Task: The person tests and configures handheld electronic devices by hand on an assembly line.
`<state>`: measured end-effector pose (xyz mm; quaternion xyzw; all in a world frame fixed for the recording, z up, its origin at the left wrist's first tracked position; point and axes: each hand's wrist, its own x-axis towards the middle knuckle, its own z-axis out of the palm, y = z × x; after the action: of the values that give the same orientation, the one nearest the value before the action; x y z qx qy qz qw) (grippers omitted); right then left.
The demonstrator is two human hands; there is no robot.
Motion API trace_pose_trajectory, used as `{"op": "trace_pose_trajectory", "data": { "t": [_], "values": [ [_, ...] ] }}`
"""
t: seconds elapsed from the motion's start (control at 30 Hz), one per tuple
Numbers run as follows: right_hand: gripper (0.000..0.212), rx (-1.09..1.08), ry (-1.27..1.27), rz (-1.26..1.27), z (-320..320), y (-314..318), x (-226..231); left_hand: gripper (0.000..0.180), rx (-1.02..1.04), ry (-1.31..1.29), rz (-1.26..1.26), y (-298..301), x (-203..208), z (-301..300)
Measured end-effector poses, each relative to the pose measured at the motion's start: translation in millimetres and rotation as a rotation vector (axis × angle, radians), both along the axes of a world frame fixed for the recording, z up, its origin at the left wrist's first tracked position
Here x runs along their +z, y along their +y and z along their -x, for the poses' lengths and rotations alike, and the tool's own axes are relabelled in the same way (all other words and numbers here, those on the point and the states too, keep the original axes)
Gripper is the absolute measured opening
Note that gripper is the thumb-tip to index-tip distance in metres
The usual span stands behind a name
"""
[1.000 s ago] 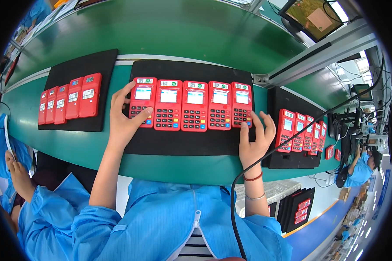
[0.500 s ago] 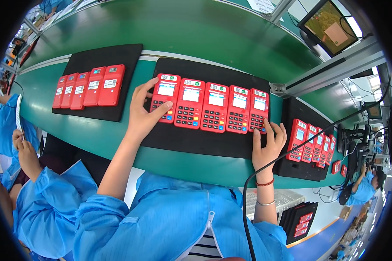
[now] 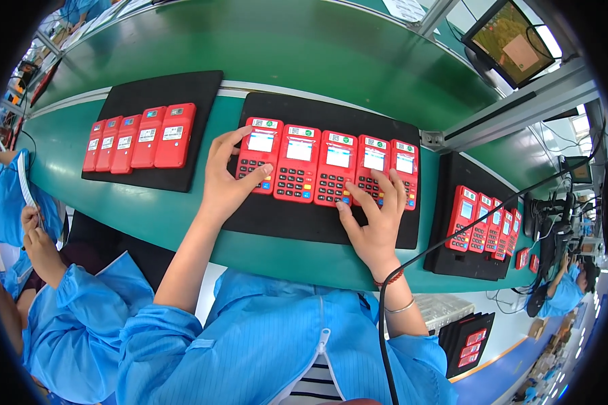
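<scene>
- Card terminals, five red ones (image 3: 317,165), lie side by side in a row on the middle black foam mat (image 3: 304,223), screens away from the person, keypads toward them.
- Left hand (image 3: 226,179) rests on the terminal at the left end of that mat (image 3: 258,162); thumb along its keypad, fingers curled over its outer edge, a loose grip rather than a clench.
- Right hand (image 3: 375,216) lies open and spread, fingertips (image 3: 378,182) on the keypads of the two terminals at the mat's right end; it holds nothing.
- Left of the mat, apart from it, another black mat (image 3: 148,101) carries five more red terminals (image 3: 138,138); to its right a third mat (image 3: 452,250) holds a tilted stack of them (image 3: 483,226).
- All mats sit on a green conveyor belt (image 3: 182,223); a black cable (image 3: 412,270) crosses near the right wrist.
- Risks, as I judge them: spread fingers could hit neighbouring keys, and the cable could snag the wrist and drag a terminal out of line.
</scene>
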<state>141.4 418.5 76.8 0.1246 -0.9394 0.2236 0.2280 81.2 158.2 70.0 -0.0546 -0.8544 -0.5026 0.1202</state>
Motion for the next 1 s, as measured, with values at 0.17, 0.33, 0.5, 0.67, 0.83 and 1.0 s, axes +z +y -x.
{"op": "trace_pose_trajectory", "data": {
  "t": [0.17,0.33,0.5,0.67,0.83,1.0],
  "values": [
    [0.03,0.011,-0.026,-0.014,0.8,-1.2,0.3,0.065,-0.024,-0.019,-0.106,-11.1,-8.9,0.1],
    [0.038,0.036,-0.039,-0.018,-3.0,-3.6,-1.1,0.077,-0.165,-0.02,-0.18,-21.4,-12.3,-4.6],
    [0.043,0.276,-0.059,0.018,0.3,-30.7,9.5,0.084,-0.211,-0.032,-0.147,-19.2,1.3,-8.6],
    [0.037,0.325,-0.071,-0.014,6.4,-38.7,2.7,0.08,-0.226,-0.083,-0.192,-19.4,1.6,-4.9],
    [0.037,0.33,-0.066,-0.036,9.6,-37.4,-3.2,0.076,-0.201,-0.091,-0.19,-13.0,3.8,-3.5],
    [0.057,0.229,-0.172,-0.026,9.2,-47.2,7.0,0.062,-0.077,-0.061,-0.174,-6.4,-2.6,-2.4]
  ]
}}
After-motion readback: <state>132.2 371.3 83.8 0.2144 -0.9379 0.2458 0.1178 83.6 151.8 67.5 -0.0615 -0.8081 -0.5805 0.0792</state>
